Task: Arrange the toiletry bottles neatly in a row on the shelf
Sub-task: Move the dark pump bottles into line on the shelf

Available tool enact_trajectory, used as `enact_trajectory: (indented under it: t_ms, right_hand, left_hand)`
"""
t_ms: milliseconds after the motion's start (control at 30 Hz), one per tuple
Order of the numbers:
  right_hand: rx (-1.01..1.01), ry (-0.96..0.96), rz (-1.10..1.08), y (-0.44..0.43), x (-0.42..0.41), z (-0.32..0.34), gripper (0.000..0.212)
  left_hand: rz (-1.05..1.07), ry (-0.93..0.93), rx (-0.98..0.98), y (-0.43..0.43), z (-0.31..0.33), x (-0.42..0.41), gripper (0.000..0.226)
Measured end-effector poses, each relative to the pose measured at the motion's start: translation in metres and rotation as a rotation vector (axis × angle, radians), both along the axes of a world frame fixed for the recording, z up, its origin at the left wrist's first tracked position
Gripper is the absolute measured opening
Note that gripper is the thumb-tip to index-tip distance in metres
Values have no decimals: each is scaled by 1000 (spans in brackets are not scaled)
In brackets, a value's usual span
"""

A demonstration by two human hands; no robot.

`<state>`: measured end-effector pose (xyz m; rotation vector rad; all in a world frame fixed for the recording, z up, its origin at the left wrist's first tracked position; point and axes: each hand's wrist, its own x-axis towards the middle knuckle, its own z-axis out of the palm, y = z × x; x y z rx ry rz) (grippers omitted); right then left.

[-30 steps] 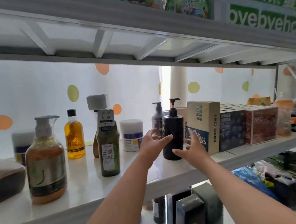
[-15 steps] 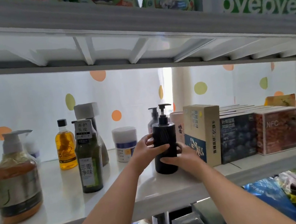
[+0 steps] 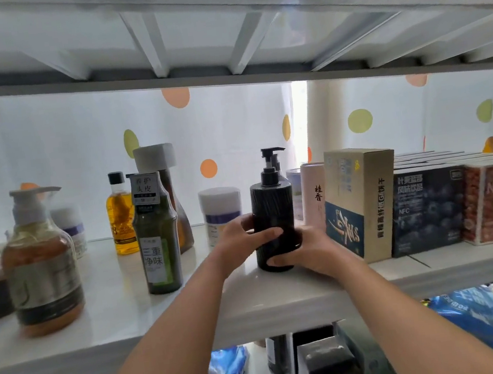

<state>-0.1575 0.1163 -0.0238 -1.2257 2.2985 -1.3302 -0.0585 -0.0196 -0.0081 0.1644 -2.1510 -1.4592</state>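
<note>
On the shelf (image 3: 116, 323), our hands (image 3: 240, 244) clamp the black bottle (image 3: 272, 214); its pump could catch neighbouring boxes (image 3: 363, 202) and tip.

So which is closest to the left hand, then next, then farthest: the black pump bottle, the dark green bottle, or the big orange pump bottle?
1. Black pump bottle: the left hand is wrapped on its left side, so they touch.
2. Dark green bottle: stands apart, to the hand's left, mid-shelf.
3. Big orange pump bottle: far left, near the shelf's front edge.
</note>
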Motion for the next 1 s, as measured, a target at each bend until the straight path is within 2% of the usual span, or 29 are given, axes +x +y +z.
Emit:
enact_trajectory:
  t_ms: [300,600,733,1000]
  right_hand:
    - [-71,61,-3,-24,22,-7,46]
    - [-79,79,-14,-22,22,-8,52]
    - [-86,116,13,-19,24,-8,42]
    - [-117,89,46,-20,20,-10,55]
  left_hand:
    - [-12,55,21,-19,-7,20,21]
    - [6,62,-40,-12,-6,23,21]
    - [26,72,-58,-13,-7,25,21]
    - [50,58,-18,-5,-8,26,24]
